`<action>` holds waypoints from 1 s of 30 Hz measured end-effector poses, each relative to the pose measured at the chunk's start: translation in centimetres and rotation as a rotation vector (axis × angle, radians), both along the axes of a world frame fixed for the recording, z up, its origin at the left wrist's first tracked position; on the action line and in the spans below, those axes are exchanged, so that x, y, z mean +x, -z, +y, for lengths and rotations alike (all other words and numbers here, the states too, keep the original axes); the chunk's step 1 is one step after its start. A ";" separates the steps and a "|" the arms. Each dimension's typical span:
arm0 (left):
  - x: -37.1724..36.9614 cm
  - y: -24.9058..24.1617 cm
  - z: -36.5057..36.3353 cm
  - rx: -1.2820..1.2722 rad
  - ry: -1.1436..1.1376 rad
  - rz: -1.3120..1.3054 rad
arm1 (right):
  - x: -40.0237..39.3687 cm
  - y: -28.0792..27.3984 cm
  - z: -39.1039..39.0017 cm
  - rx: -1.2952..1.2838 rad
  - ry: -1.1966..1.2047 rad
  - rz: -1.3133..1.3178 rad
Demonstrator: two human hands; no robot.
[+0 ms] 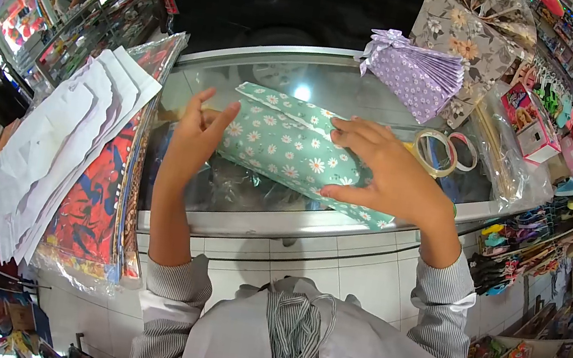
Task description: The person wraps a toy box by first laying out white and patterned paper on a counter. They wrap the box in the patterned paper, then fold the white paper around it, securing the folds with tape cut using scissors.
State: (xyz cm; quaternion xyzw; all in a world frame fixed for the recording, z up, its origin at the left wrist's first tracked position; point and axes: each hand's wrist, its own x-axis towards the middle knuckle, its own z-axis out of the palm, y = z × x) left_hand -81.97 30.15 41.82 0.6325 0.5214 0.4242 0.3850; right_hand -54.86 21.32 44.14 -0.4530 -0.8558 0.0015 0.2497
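Observation:
A box wrapped in mint-green daisy paper (284, 145) lies on the glass counter top (331, 85). My left hand (196, 136) presses flat against its left end, fingers up and together. My right hand (385, 172) rests on top of its right half, fingers spread over the paper and holding it down. Both sleeves are grey striped.
Two tape rolls (448, 154) lie just right of my right hand. A purple wrapped gift with a bow (415, 76) stands behind, beside floral paper (474, 36). A stack of white sheets (60, 143) on printed wrapping paper (98, 209) fills the left. Shelves of small goods line the right.

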 end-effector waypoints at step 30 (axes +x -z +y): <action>-0.3 0.6 0.1 0.196 0.066 -0.133 | -1.9 -0.1 1.6 -0.115 -0.089 -0.114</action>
